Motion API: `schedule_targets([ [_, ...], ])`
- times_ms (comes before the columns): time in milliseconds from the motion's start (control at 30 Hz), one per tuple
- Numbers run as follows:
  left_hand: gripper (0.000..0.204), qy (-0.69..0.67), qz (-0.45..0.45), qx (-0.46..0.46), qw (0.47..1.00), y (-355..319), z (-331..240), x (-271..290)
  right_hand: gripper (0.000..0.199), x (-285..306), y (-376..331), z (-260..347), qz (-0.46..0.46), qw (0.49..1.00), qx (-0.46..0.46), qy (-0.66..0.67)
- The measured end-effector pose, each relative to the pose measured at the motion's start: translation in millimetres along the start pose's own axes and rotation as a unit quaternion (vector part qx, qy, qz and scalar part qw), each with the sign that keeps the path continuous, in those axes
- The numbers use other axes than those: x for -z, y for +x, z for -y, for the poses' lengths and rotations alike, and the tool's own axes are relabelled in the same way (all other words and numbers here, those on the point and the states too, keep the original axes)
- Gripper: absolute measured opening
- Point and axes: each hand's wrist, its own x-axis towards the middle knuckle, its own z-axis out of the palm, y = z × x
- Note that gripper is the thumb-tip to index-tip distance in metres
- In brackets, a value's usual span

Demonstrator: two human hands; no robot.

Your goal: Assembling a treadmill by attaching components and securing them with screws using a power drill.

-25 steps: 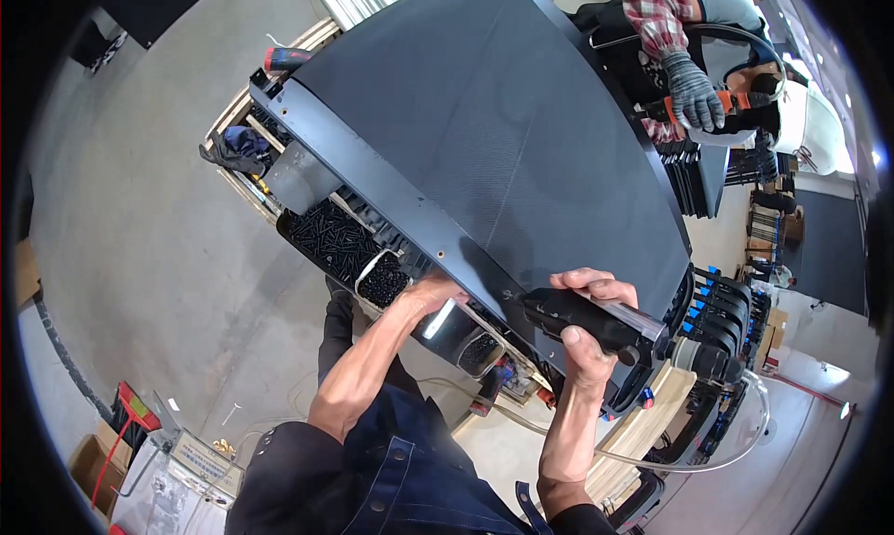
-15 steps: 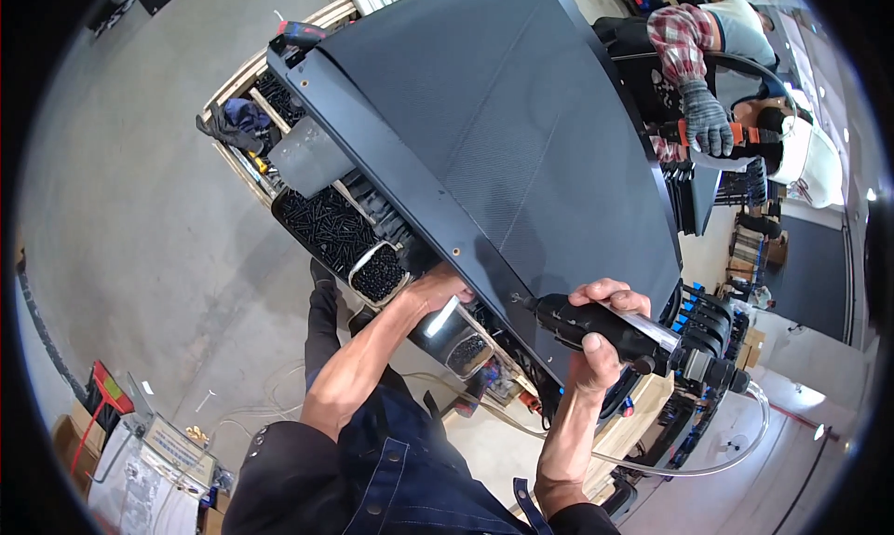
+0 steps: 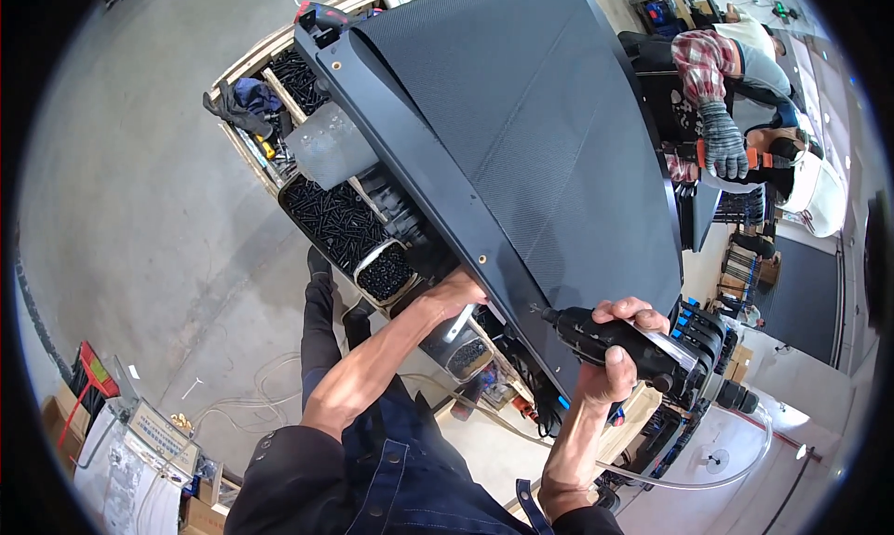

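A large dark grey panel (image 3: 521, 116) with a textured face and a folded edge slants across the middle. My right hand (image 3: 619, 349) is wrapped round a black and silver air screwdriver (image 3: 596, 335), its clear hose curving away at the right. The driver's tip meets the panel's near edge by a small fastener spot. Beneath that edge, my left hand (image 3: 454, 295) reaches in, its fingertips hidden by the panel. A silver flat metal bar (image 3: 459, 323), perhaps a wrench handle, sticks out below this hand and appears gripped in it.
Under the panel, a wooden-edged bench holds a bin of black screws (image 3: 335, 220), a cut container of small black parts (image 3: 384, 272) and a grey cylinder (image 3: 331, 146). Dark gloves (image 3: 244, 105) lie at its far left. Across the panel, a co-worker's gloved hand (image 3: 724, 142) holds an orange-and-black tool.
The panel, both my hands and the air screwdriver sit slightly farther right in the picture. The driver's tip stays by the same spot on the panel edge. Both grips look alike.
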Motion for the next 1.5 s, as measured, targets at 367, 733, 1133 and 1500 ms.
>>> schedule_targets([
  [367, 0.013, -0.100, 0.027, 0.038, 0.994, 7.5, 21.5, -1.8, 0.053, 0.1, -7.2, -1.2, -0.033, 0.999, 0.000, -0.013],
  [733, 0.011, -0.181, 0.088, 0.071, 0.977, 8.6, 31.3, -3.5, 0.051, 2.4, -11.5, 0.6, -0.036, 0.999, 0.023, -0.009],
  [1133, 0.012, 0.021, -0.008, -0.068, 0.997, -5.8, 4.4, -8.3, 0.046, 3.1, -4.8, -2.2, 0.039, 0.999, 0.027, -0.009],
  [1500, 0.011, 0.021, -0.026, -0.148, 0.988, -10.2, 0.6, -21.9, 0.048, 4.3, -3.4, -4.7, 0.038, 0.999, 0.005, 0.010],
])
